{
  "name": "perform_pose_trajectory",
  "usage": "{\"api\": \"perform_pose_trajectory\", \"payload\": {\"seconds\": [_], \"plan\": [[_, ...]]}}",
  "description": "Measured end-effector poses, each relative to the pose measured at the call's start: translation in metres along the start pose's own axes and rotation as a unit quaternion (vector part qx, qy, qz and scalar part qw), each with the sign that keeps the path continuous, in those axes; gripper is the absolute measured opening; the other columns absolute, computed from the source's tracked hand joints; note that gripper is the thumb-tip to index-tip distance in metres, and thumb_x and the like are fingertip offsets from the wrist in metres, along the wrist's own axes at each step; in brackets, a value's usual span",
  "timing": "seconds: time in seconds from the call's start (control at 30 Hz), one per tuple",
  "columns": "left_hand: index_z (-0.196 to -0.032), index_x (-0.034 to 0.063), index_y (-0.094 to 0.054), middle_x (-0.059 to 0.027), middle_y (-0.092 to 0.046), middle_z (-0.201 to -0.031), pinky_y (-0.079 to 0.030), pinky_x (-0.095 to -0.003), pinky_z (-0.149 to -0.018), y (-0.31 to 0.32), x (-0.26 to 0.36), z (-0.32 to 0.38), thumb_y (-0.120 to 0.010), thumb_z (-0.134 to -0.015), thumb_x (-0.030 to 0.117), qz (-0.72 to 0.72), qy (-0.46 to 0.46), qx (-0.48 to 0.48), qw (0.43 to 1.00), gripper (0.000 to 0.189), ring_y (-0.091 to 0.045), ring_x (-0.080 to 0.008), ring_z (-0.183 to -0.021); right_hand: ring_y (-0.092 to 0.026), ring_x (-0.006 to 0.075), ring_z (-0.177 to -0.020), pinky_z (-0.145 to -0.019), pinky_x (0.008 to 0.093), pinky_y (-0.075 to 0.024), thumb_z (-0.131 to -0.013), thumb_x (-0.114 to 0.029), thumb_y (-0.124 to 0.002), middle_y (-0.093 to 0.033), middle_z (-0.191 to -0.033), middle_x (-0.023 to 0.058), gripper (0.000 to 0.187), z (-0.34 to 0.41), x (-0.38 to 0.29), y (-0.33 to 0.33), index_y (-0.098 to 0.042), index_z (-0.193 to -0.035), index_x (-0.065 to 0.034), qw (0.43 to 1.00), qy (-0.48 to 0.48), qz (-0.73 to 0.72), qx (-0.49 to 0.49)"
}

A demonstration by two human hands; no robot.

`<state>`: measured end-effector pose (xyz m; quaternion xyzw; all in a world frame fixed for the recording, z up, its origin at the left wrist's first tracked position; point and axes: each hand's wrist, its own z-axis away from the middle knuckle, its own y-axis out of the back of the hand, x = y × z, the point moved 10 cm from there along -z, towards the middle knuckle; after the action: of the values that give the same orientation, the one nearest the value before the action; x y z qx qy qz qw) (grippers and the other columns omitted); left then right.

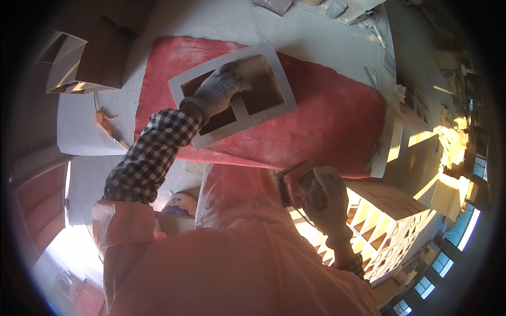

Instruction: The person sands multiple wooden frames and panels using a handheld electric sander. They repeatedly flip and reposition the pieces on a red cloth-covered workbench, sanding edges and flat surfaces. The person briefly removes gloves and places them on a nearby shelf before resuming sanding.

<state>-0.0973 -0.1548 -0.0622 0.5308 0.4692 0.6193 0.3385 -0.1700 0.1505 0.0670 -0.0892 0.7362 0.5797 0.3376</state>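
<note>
A pale rectangular frame [246, 110] with two openings split by a crossbar lies tilted on a red cloth [316, 122]. My left hand [219, 85], in a whitish work glove, is over the frame's crossbar; its fingers are bent, and whether they grip the bar or something small is unclear. Low at the right, beside the table's near edge, my gloved right hand [324, 189] holds a red power sander [290, 183] by its body, with a cord hanging below. The sander is off the frame.
An orange air blow gun [104, 122] on a hose lies left of the cloth. Behind it stands an open wooden cabinet [101, 63]. Scraps and containers [336, 8] sit at the table's far edge. Compartmented wooden cabinets [387, 229] stand low right, and a patterned bucket [180, 205] is below the table's near edge.
</note>
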Motion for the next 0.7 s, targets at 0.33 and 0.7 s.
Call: {"api": "perform_pose_trajectory", "payload": {"seconds": [0.33, 0.7], "plan": [[-0.149, 0.0025, -0.052, -0.0183, -0.054, -0.150, -0.038, -0.0463, -0.118, 0.053, -0.005, 0.172, -0.065, -0.092, 0.004, -0.004, 0.217, 0.315, 0.924, 0.059, -0.051, -0.0316, -0.141, -0.057, 0.0386, -0.118, -0.096, 0.0503, -0.0487, -0.082, -0.018, -0.078, -0.060, -0.133, 0.0099, 0.057, -0.088, -0.065, -0.052, -0.065, -0.138, -0.0187, 0.949, 0.245, 0.148, -0.131], [-0.159, 0.0008, -0.039, -0.0238, -0.050, -0.156, -0.037, -0.0388, -0.119, -0.058, 0.004, 0.272, -0.064, -0.095, 0.000, 0.487, 0.287, 0.190, 0.803, 0.068, -0.046, -0.0309, -0.148, -0.055, 0.0341, -0.117, -0.086, 0.0529, -0.0501, -0.086, -0.019, -0.073, -0.055, -0.133, 0.0065, 0.053, -0.107, -0.133, -0.116, -0.062, -0.137, -0.0227, 0.922, 0.306, 0.101, -0.213]]}}
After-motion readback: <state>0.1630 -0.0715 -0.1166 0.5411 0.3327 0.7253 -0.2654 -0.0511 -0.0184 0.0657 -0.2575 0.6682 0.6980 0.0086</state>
